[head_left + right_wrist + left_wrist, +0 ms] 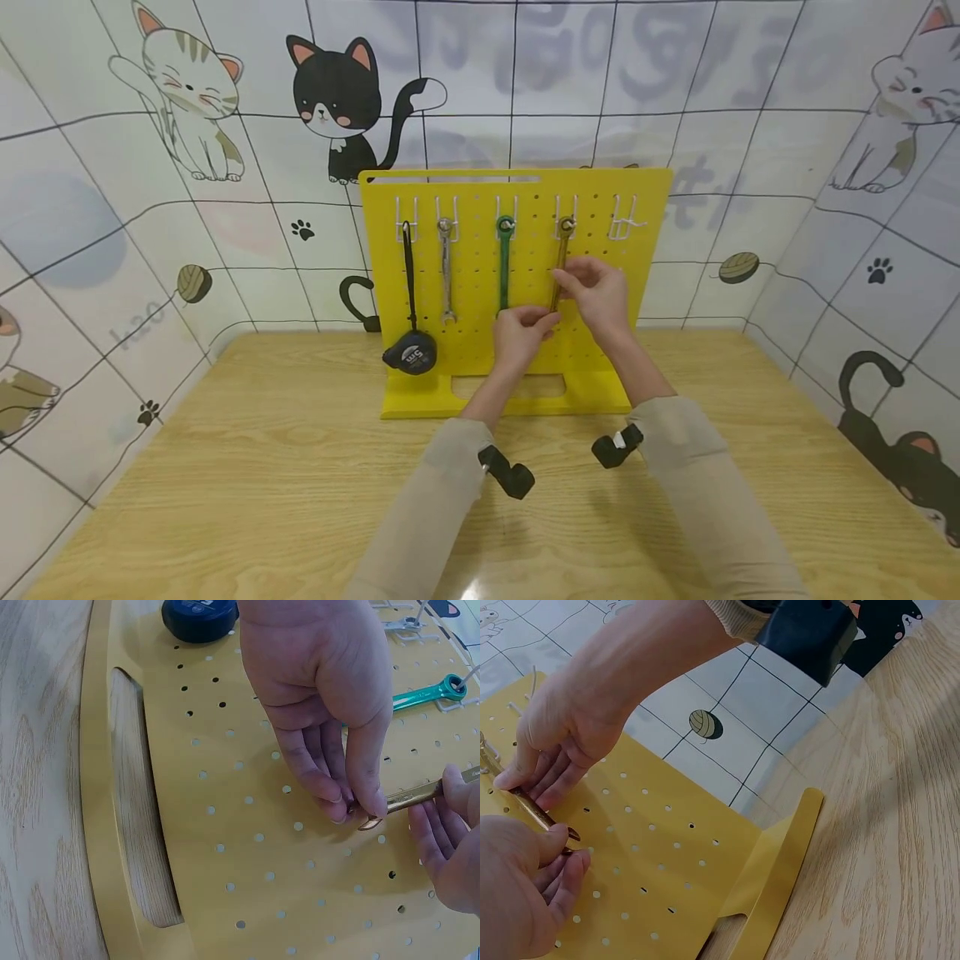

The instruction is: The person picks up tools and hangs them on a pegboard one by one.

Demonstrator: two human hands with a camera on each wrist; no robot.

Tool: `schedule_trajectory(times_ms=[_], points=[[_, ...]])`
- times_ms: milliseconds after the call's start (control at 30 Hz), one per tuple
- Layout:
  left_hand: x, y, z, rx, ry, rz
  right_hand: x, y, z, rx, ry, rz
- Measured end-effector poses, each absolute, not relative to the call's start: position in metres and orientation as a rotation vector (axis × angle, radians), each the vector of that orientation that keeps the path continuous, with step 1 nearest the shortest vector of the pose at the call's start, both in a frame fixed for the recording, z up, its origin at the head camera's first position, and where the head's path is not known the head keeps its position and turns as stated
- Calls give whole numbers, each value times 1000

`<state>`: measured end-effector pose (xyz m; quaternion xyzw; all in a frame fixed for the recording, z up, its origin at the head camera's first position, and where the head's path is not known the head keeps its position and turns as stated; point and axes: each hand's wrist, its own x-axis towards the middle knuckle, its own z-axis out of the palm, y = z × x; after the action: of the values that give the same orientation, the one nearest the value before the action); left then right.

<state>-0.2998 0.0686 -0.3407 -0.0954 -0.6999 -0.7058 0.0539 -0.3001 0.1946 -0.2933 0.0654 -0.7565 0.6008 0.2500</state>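
A gold combination wrench [562, 246] hangs upright on the yellow pegboard [472, 350], its ring end over a white hook. My right hand [600, 296] pinches its shaft between thumb and fingers. Lower down, my left hand [521, 333] pinches the wrench's open-jaw end, as the right wrist view shows with the left hand [322, 705] and the wrench tip. Just left of these hangs a green wrench [504, 262], whose lower end is behind my left hand. A silver wrench [446, 271] and a black tape measure [414, 352] on a strap hang farther left.
At the board's far right is a white wire hook [621, 223] with no tool on it. The pegboard stands on a wood-grain table [300, 467], close to the cat-patterned backdrop [480, 83]. Its base has a long slot opening.
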Motion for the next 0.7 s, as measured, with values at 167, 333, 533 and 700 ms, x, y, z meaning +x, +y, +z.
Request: schedule_trajectory(times_ms=[167, 333, 533, 700], points=[[-300, 67, -341, -289, -2106, -2169, -300, 194, -292, 168, -2069, 1631], [-300, 63, -340, -311, -2147, -2134, -300, 194, -291, 144, -2086, 1618], [-298, 57, -342, -387, -2233, -2020, -300, 197, -294, 127, -2114, 1603], [-297, 52, -346, -467, -2251, -1982, -298, 200, -299, 132, -2123, 1589]])
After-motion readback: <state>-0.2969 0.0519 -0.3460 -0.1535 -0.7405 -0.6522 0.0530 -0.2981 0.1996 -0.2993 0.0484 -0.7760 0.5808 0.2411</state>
